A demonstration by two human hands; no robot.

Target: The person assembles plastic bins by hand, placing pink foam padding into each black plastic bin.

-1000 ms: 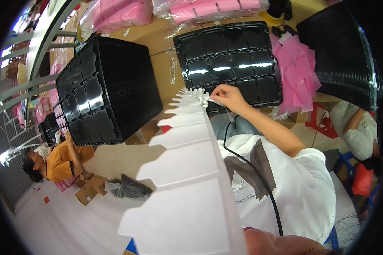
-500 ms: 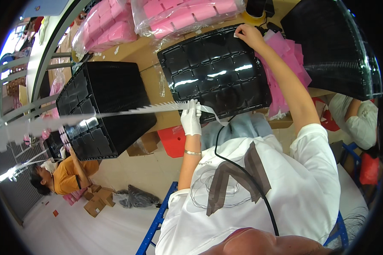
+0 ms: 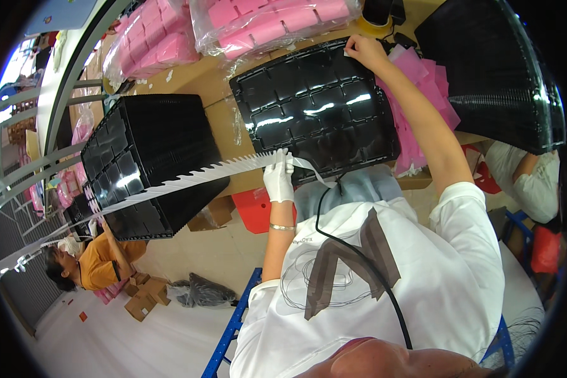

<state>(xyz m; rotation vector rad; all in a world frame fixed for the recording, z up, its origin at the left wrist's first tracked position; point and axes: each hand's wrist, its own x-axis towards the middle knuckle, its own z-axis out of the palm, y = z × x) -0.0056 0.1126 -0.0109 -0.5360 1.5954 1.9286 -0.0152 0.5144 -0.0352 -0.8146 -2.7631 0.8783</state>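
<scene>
Beneath our arms, the tan table is carrying everything within reach. At its left a stack of black trays is leaning, its pocketed face turning outward; at the far right a second stack is standing, showing its dense dark edges. Between them a black tray is lying before us, its rows of shallow pockets catching the light. Beyond it, pink pads in clear plastic are sitting along the far side. Pink sheets are fanning out loosely by the tray's right edge, partly passing under our right forearm.

The white strip, toothed along one edge, is running leftward across the left stack; its other end is curling past our fingers over the tray's near edge. Our gloved left hand is clamping on this strip, just at the tray's near left corner. Our bare right hand is resting by the far right corner, thumb and fingertip closing together on a small white piece.
</scene>
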